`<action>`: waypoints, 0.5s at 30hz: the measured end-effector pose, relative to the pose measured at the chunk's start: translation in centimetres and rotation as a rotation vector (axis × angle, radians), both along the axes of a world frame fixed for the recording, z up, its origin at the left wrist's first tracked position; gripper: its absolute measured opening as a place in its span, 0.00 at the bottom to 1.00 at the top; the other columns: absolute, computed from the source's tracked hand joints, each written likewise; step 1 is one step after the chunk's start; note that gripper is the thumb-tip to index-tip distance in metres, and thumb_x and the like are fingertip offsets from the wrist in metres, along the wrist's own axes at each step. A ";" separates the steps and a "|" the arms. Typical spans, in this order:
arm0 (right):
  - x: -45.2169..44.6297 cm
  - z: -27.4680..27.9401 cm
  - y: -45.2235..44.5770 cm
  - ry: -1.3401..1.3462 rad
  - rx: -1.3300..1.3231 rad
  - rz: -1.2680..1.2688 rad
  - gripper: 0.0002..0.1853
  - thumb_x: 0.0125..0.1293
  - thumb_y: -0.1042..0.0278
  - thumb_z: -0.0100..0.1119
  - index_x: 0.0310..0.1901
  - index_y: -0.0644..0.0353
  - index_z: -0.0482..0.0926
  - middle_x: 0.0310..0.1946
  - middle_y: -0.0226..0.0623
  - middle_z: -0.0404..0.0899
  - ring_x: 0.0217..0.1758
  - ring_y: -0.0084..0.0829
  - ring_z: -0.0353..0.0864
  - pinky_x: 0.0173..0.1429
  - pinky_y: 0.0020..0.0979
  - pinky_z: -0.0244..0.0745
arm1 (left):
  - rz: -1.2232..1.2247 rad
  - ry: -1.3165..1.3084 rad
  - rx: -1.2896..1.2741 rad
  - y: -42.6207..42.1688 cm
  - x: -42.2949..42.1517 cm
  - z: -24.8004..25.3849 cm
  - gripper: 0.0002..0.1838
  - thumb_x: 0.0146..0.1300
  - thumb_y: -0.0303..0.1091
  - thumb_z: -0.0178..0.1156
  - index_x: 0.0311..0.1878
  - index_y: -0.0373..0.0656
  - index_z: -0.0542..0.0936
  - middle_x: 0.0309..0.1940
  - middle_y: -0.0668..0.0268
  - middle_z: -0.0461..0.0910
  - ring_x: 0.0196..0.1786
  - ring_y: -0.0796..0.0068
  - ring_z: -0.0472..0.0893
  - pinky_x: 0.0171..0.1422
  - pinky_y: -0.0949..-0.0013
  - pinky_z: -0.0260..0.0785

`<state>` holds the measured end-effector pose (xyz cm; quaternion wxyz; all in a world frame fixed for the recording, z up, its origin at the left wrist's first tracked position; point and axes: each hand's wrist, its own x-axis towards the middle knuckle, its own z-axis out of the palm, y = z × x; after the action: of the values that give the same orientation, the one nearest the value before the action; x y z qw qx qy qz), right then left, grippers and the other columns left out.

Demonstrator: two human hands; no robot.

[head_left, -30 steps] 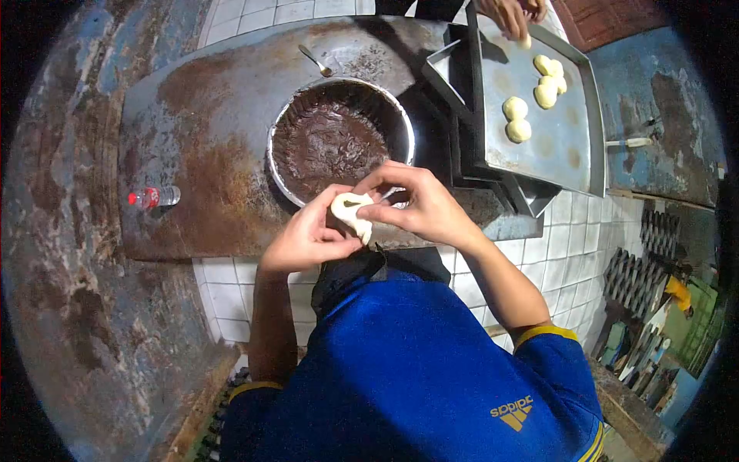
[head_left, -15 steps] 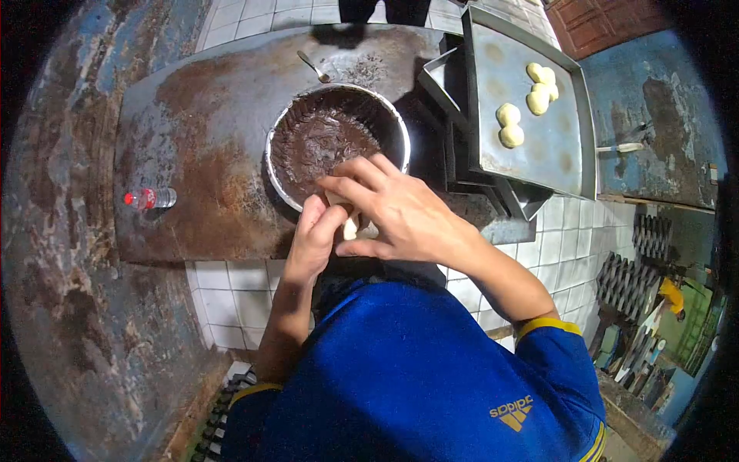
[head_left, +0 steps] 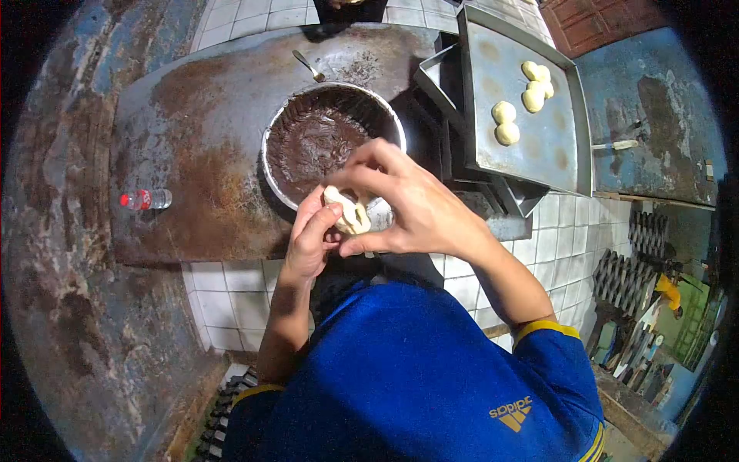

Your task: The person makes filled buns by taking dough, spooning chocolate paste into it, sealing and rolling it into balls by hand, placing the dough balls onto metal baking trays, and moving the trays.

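A pale piece of dough [head_left: 351, 212], folded with an opening in its middle, is held over the near rim of the round metal pot. My left hand [head_left: 308, 240] grips it from the left, thumb pressed on its face. Curved around its right side is my right hand [head_left: 412, 204], fingertips at the far edge and thumb at the near edge; the fingers partly hide the dough. Just beyond both hands stands the pot [head_left: 267, 165], holding thick dark brown paste [head_left: 315, 146] smeared up its inner wall.
Several dough balls [head_left: 504, 113] sit on a metal tray [head_left: 516, 165], atop other stacked trays [head_left: 443, 77] at right. A spoon [head_left: 309, 66] lies behind the pot, and a red-capped bottle [head_left: 146, 199] at left on the metal table [head_left: 192, 138]. Someone in dark clothing [head_left: 350, 14] stands across.
The dough, mostly covered by my fingers before, now shows its folded face and opening. My left thumb has moved onto it, and my right fingers have lifted slightly. The view has shifted a little.
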<state>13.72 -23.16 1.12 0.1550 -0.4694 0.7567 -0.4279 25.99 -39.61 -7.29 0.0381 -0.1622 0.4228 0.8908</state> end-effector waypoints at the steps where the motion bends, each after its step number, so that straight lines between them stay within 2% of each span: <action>1: -0.2 0.0 0.0 -0.001 0.050 0.075 0.34 0.57 0.48 0.82 0.59 0.60 0.84 0.51 0.45 0.78 0.54 0.47 0.83 0.58 0.43 0.80 | 0.010 0.006 -0.010 0.1 0.0 0.0 0.28 0.74 0.42 0.58 0.72 0.39 0.69 0.46 0.71 0.82 0.32 0.92 0.75 0.24 0.84 0.59; 2: -0.2 -0.1 0.0 -0.106 0.024 0.061 0.28 0.59 0.52 0.82 0.56 0.61 0.85 0.47 0.44 0.81 0.50 0.45 0.85 0.55 0.40 0.82 | -0.027 0.003 0.018 -0.1 0.0 0.0 0.29 0.74 0.44 0.58 0.72 0.39 0.69 0.45 0.71 0.81 0.32 0.92 0.75 0.25 0.84 0.59; 3: -0.3 -0.4 0.0 -0.105 0.024 0.062 0.28 0.59 0.52 0.82 0.56 0.61 0.85 0.47 0.44 0.81 0.50 0.45 0.85 0.55 0.40 0.82 | -0.063 0.000 0.044 -0.4 0.0 0.1 0.29 0.73 0.45 0.58 0.72 0.39 0.69 0.45 0.71 0.81 0.32 0.92 0.74 0.26 0.84 0.59; 4: -0.6 -0.9 0.1 -0.158 -0.024 0.032 0.24 0.61 0.56 0.80 0.53 0.62 0.86 0.44 0.43 0.82 0.47 0.43 0.86 0.53 0.39 0.82 | -0.145 0.052 0.105 -1.2 0.3 0.0 0.30 0.73 0.48 0.57 0.71 0.40 0.67 0.43 0.70 0.80 0.31 0.92 0.72 0.27 0.85 0.58; 6: -0.8 0.0 0.1 -0.256 -0.057 -0.024 0.14 0.65 0.65 0.76 0.48 0.63 0.88 0.39 0.41 0.86 0.44 0.39 0.89 0.51 0.35 0.83 | -0.122 0.062 0.059 -0.7 0.3 0.3 0.31 0.74 0.49 0.57 0.71 0.40 0.66 0.42 0.70 0.79 0.31 0.92 0.71 0.27 0.85 0.58; 9: -0.6 0.2 0.3 -0.324 -0.019 -0.119 0.11 0.67 0.69 0.74 0.48 0.64 0.88 0.39 0.41 0.86 0.44 0.36 0.90 0.50 0.34 0.83 | -0.088 0.140 -0.032 -0.1 0.2 0.5 0.28 0.75 0.48 0.57 0.70 0.40 0.69 0.41 0.70 0.79 0.31 0.91 0.71 0.27 0.84 0.59; 11: -0.4 -0.8 0.4 -0.331 -0.019 -0.123 0.12 0.69 0.70 0.71 0.51 0.64 0.88 0.41 0.43 0.87 0.45 0.39 0.90 0.51 0.35 0.83 | -0.024 0.034 -0.287 0.3 0.0 1.1 0.24 0.76 0.44 0.61 0.67 0.40 0.72 0.41 0.71 0.79 0.32 0.90 0.72 0.27 0.83 0.61; 12: -0.3 -1.1 0.3 -0.301 -0.064 -0.127 0.17 0.68 0.67 0.72 0.55 0.64 0.86 0.45 0.44 0.86 0.48 0.41 0.89 0.53 0.36 0.83 | 0.023 0.062 -0.174 0.4 -0.2 0.9 0.22 0.76 0.40 0.64 0.66 0.40 0.74 0.42 0.71 0.79 0.33 0.90 0.74 0.27 0.82 0.62; 14: 0.2 -0.7 0.2 -0.270 -0.106 -0.131 0.22 0.67 0.64 0.74 0.59 0.64 0.84 0.49 0.46 0.85 0.51 0.44 0.88 0.54 0.38 0.84 | 0.024 0.041 -0.155 0.2 -0.2 0.9 0.22 0.76 0.40 0.63 0.66 0.40 0.74 0.42 0.71 0.80 0.34 0.90 0.75 0.27 0.83 0.62; 15: 0.8 0.1 0.0 -0.107 -0.043 -0.144 0.28 0.65 0.59 0.76 0.64 0.62 0.82 0.53 0.45 0.82 0.52 0.43 0.87 0.54 0.39 0.84 | 0.025 0.019 -0.137 0.1 -0.3 0.9 0.22 0.76 0.39 0.63 0.66 0.40 0.74 0.43 0.71 0.80 0.34 0.90 0.75 0.27 0.83 0.62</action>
<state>14.51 -23.14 1.24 0.1538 -0.3935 0.7697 -0.4786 25.74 -39.52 -6.39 0.0118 -0.1611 0.4812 0.8616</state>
